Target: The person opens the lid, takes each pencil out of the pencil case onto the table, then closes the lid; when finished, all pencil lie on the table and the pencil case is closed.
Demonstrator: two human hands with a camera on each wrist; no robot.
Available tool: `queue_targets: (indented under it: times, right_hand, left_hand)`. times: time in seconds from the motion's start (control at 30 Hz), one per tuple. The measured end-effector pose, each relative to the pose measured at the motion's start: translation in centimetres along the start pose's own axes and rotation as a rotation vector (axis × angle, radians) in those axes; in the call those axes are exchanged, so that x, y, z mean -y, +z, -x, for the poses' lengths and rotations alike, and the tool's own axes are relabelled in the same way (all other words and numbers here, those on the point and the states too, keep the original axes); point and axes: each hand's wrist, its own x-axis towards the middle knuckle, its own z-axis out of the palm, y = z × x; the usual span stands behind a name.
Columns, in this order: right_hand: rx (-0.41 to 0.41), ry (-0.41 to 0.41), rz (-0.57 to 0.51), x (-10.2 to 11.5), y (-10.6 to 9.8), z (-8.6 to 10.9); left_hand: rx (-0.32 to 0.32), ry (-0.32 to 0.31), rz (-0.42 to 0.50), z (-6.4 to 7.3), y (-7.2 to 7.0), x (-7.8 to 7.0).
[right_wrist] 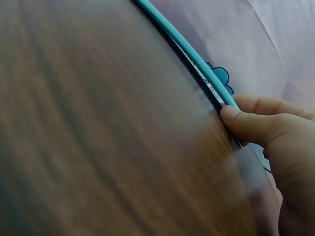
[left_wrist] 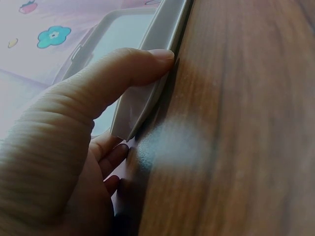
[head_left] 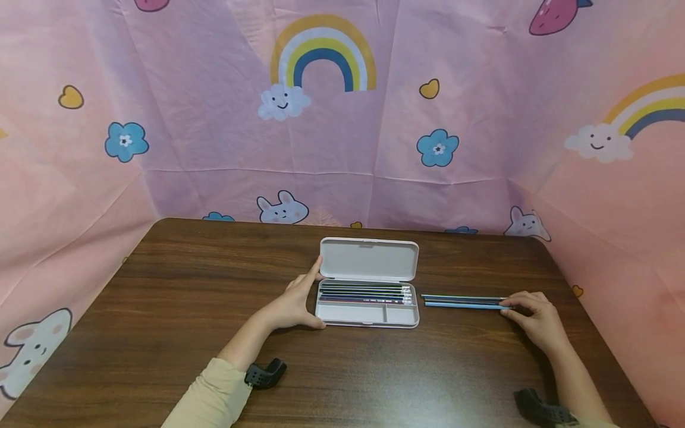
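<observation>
An open pale grey pencil case [head_left: 350, 313] lies on the table with its lid [head_left: 369, 260] tipped back. Several dark pencils [head_left: 364, 292] lie side by side in its long rear compartment; the front compartments hold nothing. My left hand [head_left: 289, 306] holds the case's left end, thumb at the front edge and fingers toward the lid. The left wrist view shows the thumb pressed on the case wall [left_wrist: 135, 108]. To the right, a few pencils [head_left: 462, 301], one light blue, lie in line with the case. My right hand [head_left: 537, 321] pinches their right ends between thumb and fingers.
The brown wooden table [head_left: 214, 261] has rounded far corners. Behind and beside it hangs a pink patterned cloth [head_left: 214, 119]. Black bands sit on both wrists.
</observation>
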Motion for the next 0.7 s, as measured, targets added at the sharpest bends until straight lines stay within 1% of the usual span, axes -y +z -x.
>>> queue_targets:
  times: [0.2, 0.43, 0.7]
  right_hand:
    - [0.011, 0.032, -0.003, -0.06, 0.08, 0.06]
    - [0.025, 0.1, 0.023, -0.05, 0.13, 0.02]
    - [0.015, 0.141, 0.022, 0.0, 0.18, 0.12]
  left_hand:
    - [0.004, -0.005, 0.003, 0.06, -0.01, -0.05]
    - [0.001, -0.001, 0.001, 0.06, -0.01, -0.02]
    - [0.001, 0.0, 0.002, 0.03, -0.04, -0.08]
